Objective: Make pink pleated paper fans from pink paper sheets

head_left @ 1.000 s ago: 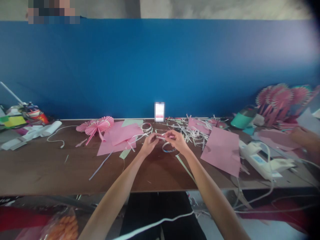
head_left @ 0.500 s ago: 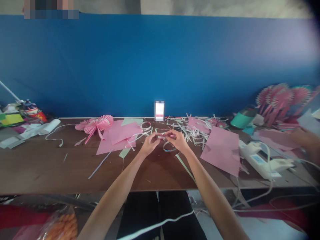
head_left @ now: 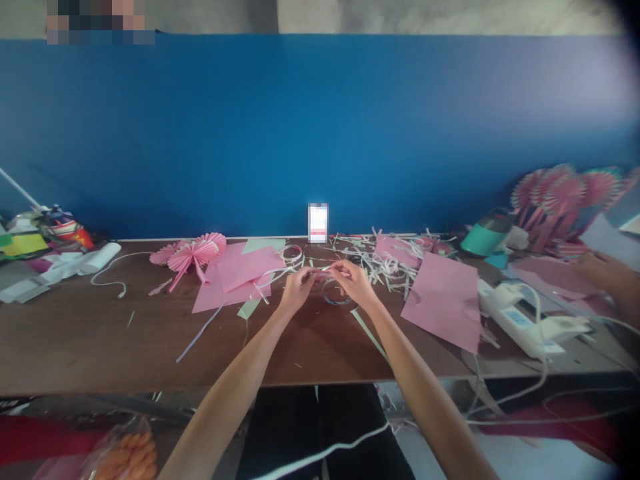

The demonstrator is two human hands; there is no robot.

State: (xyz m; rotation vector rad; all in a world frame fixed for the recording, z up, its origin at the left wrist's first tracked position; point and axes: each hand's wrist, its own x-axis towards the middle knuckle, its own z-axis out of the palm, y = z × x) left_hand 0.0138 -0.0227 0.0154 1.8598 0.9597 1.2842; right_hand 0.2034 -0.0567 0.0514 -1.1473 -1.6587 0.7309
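Both my hands meet over the middle of the brown table (head_left: 100, 340). My left hand (head_left: 296, 288) and my right hand (head_left: 354, 283) each pinch an end of a small pink-and-white folded paper strip (head_left: 324, 271), held just above the table. A roll of tape (head_left: 334, 293) lies under my right hand. Pink paper sheets (head_left: 235, 277) lie just left of my hands, and a large pink sheet (head_left: 443, 300) lies to the right.
Finished pink paper fans (head_left: 193, 253) lie at the back left, more fans (head_left: 565, 193) at the far right. White paper trimmings (head_left: 385, 257), a white glue gun (head_left: 525, 317) with cable, a teal object (head_left: 487, 237). Another person's hand (head_left: 605, 273) rests at the right edge. A blue partition (head_left: 320, 133) stands behind.
My hands stay together on the strip and have shifted very slightly; the strip looks a little more drawn out between the fingers. The other person's hand at the right barely moved.
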